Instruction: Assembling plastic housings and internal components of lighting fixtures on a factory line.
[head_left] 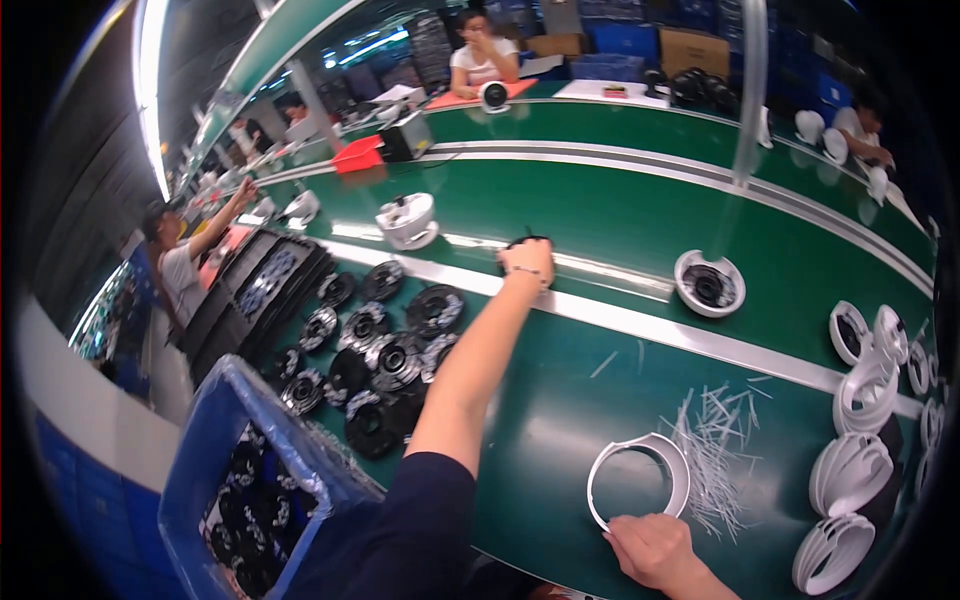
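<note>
My left arm stretches forward over the bench. At its end my left hand [530, 259] is closed on a black part [508, 262], mostly covered by the fingers, at the near edge of the green conveyor [590, 205]. Close to my body, my right hand [650, 550] grips the lower rim of a white plastic ring [678, 468], which rests on the green worktable. Beside the ring lies a loose heap of thin clear-white strips [712, 460]. Several black round parts [398, 362] spread over the table left of my left forearm.
A blue lined bin [185, 500] with black parts stands at my left, a black crate [215, 335] beyond it. White housings [408, 225] sit on the conveyor. Stacked white rings [845, 475] line the right side. Co-workers [485, 60] sit across and at left.
</note>
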